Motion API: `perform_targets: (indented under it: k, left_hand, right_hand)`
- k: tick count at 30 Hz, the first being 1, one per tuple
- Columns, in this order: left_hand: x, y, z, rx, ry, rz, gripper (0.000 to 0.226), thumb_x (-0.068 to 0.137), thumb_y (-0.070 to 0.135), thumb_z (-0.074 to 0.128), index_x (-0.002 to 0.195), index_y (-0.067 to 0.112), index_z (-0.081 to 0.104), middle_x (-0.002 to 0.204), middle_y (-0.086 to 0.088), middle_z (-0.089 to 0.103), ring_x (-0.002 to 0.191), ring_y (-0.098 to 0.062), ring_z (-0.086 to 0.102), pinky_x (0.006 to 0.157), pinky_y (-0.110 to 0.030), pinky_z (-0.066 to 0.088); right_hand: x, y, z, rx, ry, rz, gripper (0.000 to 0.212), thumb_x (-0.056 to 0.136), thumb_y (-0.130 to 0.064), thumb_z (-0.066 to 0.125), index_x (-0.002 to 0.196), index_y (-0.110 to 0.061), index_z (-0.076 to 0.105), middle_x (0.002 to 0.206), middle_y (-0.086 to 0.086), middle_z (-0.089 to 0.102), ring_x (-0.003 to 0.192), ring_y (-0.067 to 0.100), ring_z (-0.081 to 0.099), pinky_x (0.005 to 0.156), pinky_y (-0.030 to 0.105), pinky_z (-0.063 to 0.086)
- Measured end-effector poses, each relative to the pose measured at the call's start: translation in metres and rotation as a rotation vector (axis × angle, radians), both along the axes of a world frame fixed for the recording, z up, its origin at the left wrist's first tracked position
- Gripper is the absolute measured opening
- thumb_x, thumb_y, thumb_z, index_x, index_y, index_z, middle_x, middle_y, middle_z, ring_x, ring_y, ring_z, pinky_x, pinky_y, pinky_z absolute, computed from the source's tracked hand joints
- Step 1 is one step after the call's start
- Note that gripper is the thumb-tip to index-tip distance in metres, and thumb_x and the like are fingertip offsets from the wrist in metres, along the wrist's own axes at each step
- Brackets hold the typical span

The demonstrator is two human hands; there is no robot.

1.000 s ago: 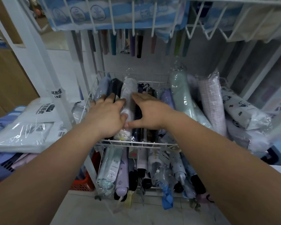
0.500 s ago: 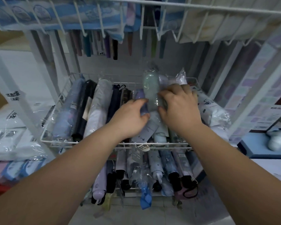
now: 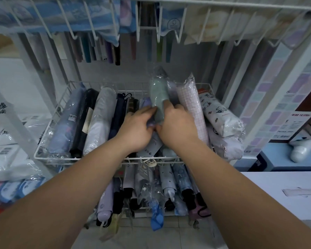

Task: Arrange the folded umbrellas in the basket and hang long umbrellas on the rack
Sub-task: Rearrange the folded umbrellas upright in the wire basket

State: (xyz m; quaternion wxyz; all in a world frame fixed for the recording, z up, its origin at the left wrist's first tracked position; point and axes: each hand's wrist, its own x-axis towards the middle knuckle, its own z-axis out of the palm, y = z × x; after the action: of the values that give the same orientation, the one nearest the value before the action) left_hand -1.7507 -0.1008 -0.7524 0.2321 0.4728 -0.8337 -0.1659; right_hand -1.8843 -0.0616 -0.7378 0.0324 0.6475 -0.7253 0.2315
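A white wire basket holds a row of folded umbrellas in clear wrap. A pale green folded umbrella lies in the middle, tilted up at its far end. My left hand and my right hand meet around its near part, fingers curled on it from both sides. A purple folded umbrella lies just left of it under my left fingers. A pink checked one and a white cat-print one lie to the right. Long umbrellas hang at the back.
A wire shelf with packaged goods hangs overhead. A lower basket holds more folded umbrellas. White plastic-wrapped packs lie at the left. A blue box and a white surface stand at the right.
Both hands moved from the white umbrella at the left to the pale green one in the middle. The view shifted left to right with them.
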Motion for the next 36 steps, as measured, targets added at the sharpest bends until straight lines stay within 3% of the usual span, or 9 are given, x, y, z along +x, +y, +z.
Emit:
perform_targets:
  k: [6, 11, 14, 19, 24, 28, 31, 34, 36]
  left_hand:
    - [0.010, -0.003, -0.005, 0.113, 0.083, -0.032, 0.068, 0.085, 0.029, 0.040, 0.154, 0.027, 0.039, 0.158, 0.002, 0.043, 0.142, -0.029, 0.042, 0.117, -0.046, 0.035]
    - [0.011, 0.000, -0.003, 0.133, 0.134, -0.044, 0.061, 0.094, 0.023, 0.047, 0.155, 0.026, 0.038, 0.160, 0.002, 0.040, 0.143, -0.029, 0.041, 0.120, -0.043, 0.032]
    - [0.012, 0.003, 0.001, 0.106, 0.154, -0.039, 0.067, 0.089, 0.035, 0.042, 0.155, 0.033, 0.034, 0.162, 0.009, 0.035, 0.147, -0.026, 0.035, 0.121, -0.045, 0.030]
    - [0.008, 0.012, 0.009, 0.118, 0.385, -0.067, 0.059, 0.103, 0.012, 0.051, 0.157, 0.024, 0.032, 0.165, 0.005, 0.027, 0.152, -0.006, 0.021, 0.124, -0.030, 0.023]
    - [0.012, 0.012, 0.020, 0.107, 0.587, -0.107, 0.057, 0.105, 0.008, 0.047, 0.157, 0.025, 0.030, 0.163, 0.015, 0.021, 0.148, 0.006, 0.016, 0.125, -0.026, 0.017]
    - [0.026, 0.008, 0.033, 0.131, 0.688, -0.112, 0.055, 0.104, 0.002, 0.047, 0.155, 0.020, 0.035, 0.162, 0.016, 0.023, 0.145, 0.008, 0.019, 0.121, -0.016, 0.021]
    - [0.048, -0.001, 0.026, 0.152, 0.659, -0.109, 0.053, 0.102, 0.006, 0.051, 0.153, 0.020, 0.040, 0.157, 0.019, 0.025, 0.151, -0.004, 0.022, 0.125, -0.038, 0.023]
    - [0.065, -0.005, 0.019, 0.148, 0.518, -0.022, 0.053, 0.101, 0.007, 0.055, 0.152, 0.016, 0.042, 0.163, 0.009, 0.025, 0.151, -0.005, 0.020, 0.126, -0.031, 0.017]
    - [0.073, -0.009, 0.017, 0.146, 0.393, 0.016, 0.053, 0.100, 0.006, 0.055, 0.152, 0.012, 0.042, 0.166, 0.000, 0.024, 0.152, -0.009, 0.019, 0.124, -0.026, 0.015]
  right_hand:
    - [0.010, -0.001, -0.001, -0.021, -0.012, -0.026, 0.049, 0.090, -0.021, 0.065, 0.135, -0.017, 0.045, 0.122, 0.018, 0.057, 0.110, 0.039, 0.058, 0.083, 0.038, 0.047]
    - [0.005, 0.000, -0.002, -0.095, -0.144, 0.024, 0.058, 0.085, -0.018, 0.067, 0.140, -0.021, 0.050, 0.114, 0.019, 0.060, 0.103, 0.041, 0.061, 0.083, 0.042, 0.052]
    - [0.003, 0.001, 0.000, -0.165, -0.223, 0.049, 0.063, 0.081, -0.018, 0.070, 0.141, -0.021, 0.053, 0.113, 0.018, 0.062, 0.101, 0.037, 0.062, 0.083, 0.042, 0.054]
    - [0.004, 0.001, 0.011, -0.237, -0.309, 0.075, 0.067, 0.080, -0.020, 0.073, 0.144, -0.021, 0.053, 0.125, 0.013, 0.064, 0.106, 0.028, 0.063, 0.093, 0.033, 0.051]
    - [0.009, 0.004, 0.038, -0.298, -0.357, 0.112, 0.065, 0.082, -0.021, 0.073, 0.144, -0.019, 0.054, 0.126, 0.008, 0.067, 0.111, 0.021, 0.062, 0.094, 0.023, 0.046]
    - [0.023, -0.002, 0.051, -0.248, -0.531, 0.166, 0.064, 0.085, -0.025, 0.074, 0.145, -0.020, 0.053, 0.132, 0.000, 0.067, 0.115, 0.013, 0.063, 0.097, 0.021, 0.048]
    - [0.039, -0.008, 0.041, -0.151, -0.650, 0.193, 0.063, 0.088, -0.026, 0.073, 0.147, -0.019, 0.051, 0.135, 0.002, 0.065, 0.118, 0.016, 0.063, 0.102, 0.032, 0.051]
    - [0.054, -0.016, 0.025, -0.039, -0.654, 0.211, 0.057, 0.091, -0.024, 0.070, 0.145, -0.013, 0.053, 0.134, 0.005, 0.065, 0.119, 0.020, 0.063, 0.099, 0.030, 0.049]
    - [0.062, -0.021, 0.016, 0.020, -0.645, 0.220, 0.047, 0.092, -0.020, 0.068, 0.136, -0.008, 0.059, 0.117, 0.006, 0.070, 0.107, 0.021, 0.066, 0.087, 0.025, 0.049]
